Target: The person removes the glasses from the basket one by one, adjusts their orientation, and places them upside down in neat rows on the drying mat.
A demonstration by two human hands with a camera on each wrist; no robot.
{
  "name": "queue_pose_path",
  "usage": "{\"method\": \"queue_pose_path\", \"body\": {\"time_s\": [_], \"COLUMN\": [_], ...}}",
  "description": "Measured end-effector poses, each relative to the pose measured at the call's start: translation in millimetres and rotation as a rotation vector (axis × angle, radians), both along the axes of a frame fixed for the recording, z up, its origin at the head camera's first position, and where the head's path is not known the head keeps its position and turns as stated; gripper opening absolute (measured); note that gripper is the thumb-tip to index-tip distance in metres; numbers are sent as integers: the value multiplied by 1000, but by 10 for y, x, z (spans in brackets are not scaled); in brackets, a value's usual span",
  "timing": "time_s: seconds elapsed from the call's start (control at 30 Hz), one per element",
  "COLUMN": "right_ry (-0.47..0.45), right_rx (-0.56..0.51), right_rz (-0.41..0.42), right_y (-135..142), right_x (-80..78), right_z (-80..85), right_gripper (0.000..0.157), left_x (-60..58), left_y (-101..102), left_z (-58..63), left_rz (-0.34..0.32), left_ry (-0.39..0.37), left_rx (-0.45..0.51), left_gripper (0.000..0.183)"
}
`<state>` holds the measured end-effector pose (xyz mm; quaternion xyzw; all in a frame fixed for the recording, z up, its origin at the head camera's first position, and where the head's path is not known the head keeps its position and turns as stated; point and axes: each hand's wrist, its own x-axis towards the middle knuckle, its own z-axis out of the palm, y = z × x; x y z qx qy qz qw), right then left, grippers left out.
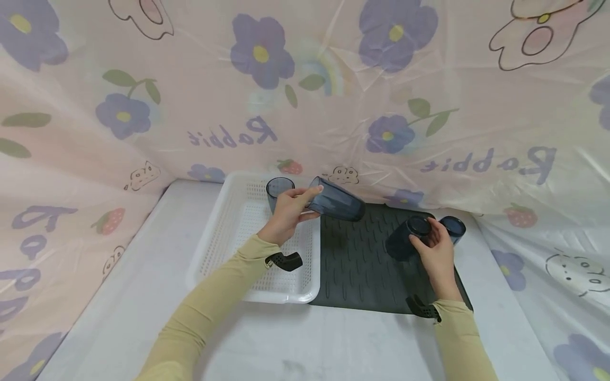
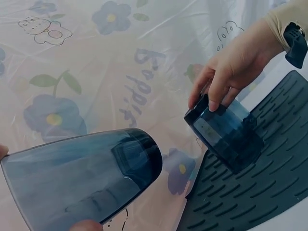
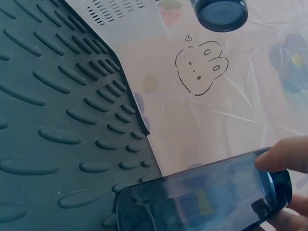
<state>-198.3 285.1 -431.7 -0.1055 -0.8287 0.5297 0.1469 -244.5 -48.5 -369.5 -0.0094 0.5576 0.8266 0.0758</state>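
Observation:
My left hand [image 1: 286, 217] grips a blue tinted drinking glass [image 1: 339, 201] near its rim. That glass lies nearly sideways in the air over the border of basket and mat, its thick base pointing right; the left wrist view shows it large [image 2: 72, 178]. With fingertips around its base end, my right hand [image 1: 439, 256] holds a second blue glass [image 1: 399, 242], mouth down and tilted, close over the dark ribbed mat [image 1: 357, 280]. Its open end is nearest the mat in the right wrist view [image 3: 192, 202].
A white perforated basket [image 1: 259, 296] stands left of the mat, with another blue glass [image 1: 278, 190] upright at its back right. One more glass [image 1: 455, 226] is behind the right hand at the mat's far right. A printed curtain [image 1: 314, 106] hangs close behind.

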Motion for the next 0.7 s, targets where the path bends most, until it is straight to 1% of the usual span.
{"method": "queue_pose_path", "body": {"time_s": [0.13, 0.3, 0.4, 0.53, 0.7], "right_ry": [9, 51, 95, 157, 274], "right_rx": [-6, -47, -66, -85, -135], "right_rz": [1, 16, 22, 3, -2], "right_y": [5, -10, -16, -20, -56], "right_x": [-2, 12, 16, 24, 42], "right_z": [5, 76, 130, 227, 381], "right_gripper": [64, 59, 56, 53, 48], "left_x": [3, -5, -9, -6, 1], "left_y": [25, 40, 45, 55, 69], "left_z": [11, 11, 14, 25, 49], "left_rz": [-3, 2, -3, -15, -18], "left_ry": [-18, -22, -12, -6, -17], "left_rx": [-5, 4, 7, 11, 18], "left_gripper": [49, 47, 45, 44, 46]}}
